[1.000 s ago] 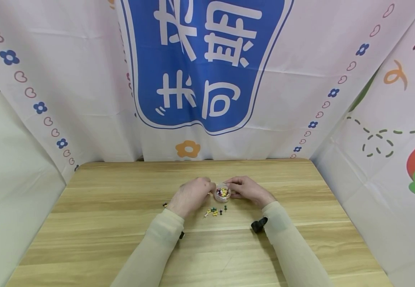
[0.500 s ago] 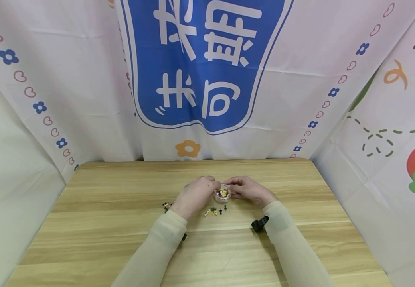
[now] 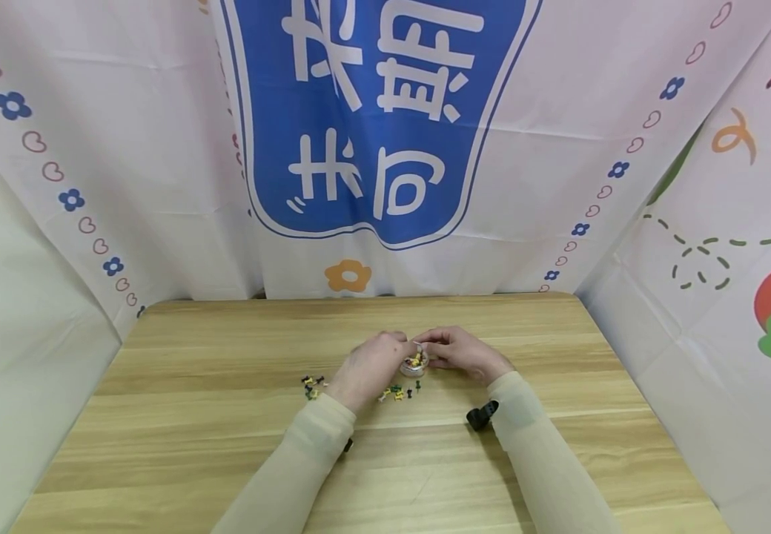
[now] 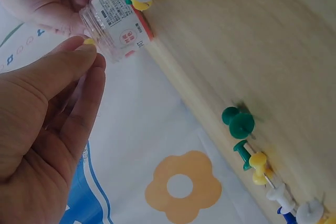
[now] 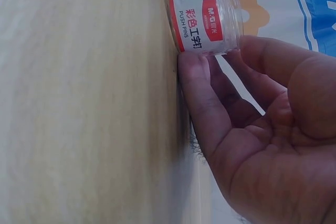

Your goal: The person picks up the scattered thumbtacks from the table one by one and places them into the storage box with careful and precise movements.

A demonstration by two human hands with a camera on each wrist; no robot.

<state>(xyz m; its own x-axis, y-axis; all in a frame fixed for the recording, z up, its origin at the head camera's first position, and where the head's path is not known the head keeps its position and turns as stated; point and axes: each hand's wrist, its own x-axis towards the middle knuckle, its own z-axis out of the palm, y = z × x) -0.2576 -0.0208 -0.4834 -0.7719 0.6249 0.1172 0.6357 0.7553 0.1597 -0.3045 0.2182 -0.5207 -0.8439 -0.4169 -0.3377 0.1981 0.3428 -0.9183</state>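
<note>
A clear round jar of push pins [image 3: 415, 369], with a white and red label, stands on the table between the hands. My right hand [image 3: 463, 350] holds it from the right side, thumb and fingers against its wall in the right wrist view. My left hand [image 3: 374, 366] is at the jar's mouth. In the left wrist view its thumb and fingertips pinch a yellow push pin [image 4: 89, 41], mostly hidden by the fingers. Colourful pins show inside the jar, partly covered by the left hand in the head view.
Several loose push pins [image 3: 310, 386] lie on the wooden table [image 3: 199, 415] left of the left wrist. Another small group of pins [image 3: 396, 393] lies just in front of the jar. A printed white curtain [image 3: 292, 267] hangs behind the table.
My left hand has moved right, from beside the jar to over its mouth, uncovering more of the loose pins at left. My right hand has stayed at the jar.
</note>
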